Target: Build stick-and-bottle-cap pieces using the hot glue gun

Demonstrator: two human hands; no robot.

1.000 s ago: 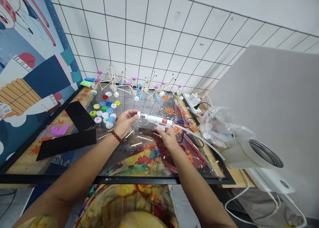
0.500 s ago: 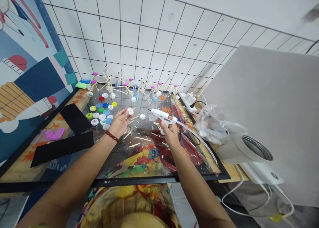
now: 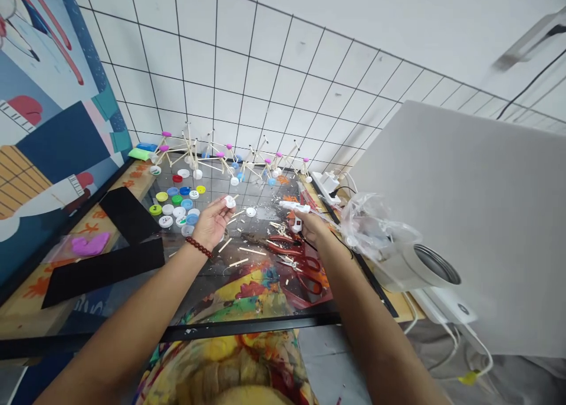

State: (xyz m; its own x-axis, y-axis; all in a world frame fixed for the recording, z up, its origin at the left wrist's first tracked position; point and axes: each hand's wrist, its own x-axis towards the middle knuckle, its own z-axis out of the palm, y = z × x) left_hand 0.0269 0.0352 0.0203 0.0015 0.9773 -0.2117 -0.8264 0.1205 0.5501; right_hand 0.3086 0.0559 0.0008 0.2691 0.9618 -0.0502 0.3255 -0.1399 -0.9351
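OK, left hand (image 3: 211,223): thumb and fingertips pinching a white cap (image 3: 229,202) above the glass tabletop (image 3: 201,302), palm partly turned up. A pale stick end shows at the cap's edge; can't tell if it's attached. Right hand (image 3: 313,227) has the white glue gun (image 3: 293,207), thumb against its body, nozzle pointing left toward the cap but well apart from it. My other right fingers are mostly hidden, can't tell how they wrap. Loose white cap (image 3: 251,211) sits on the glass between my hands. Cut sticks (image 3: 252,251) and scraps lie nearer me, red-handled pliers (image 3: 279,246) and scissors (image 3: 305,270) just below the gun. Coloured caps (image 3: 177,199) grouped left of my left hand; stick assemblies (image 3: 254,164) along the back edge.
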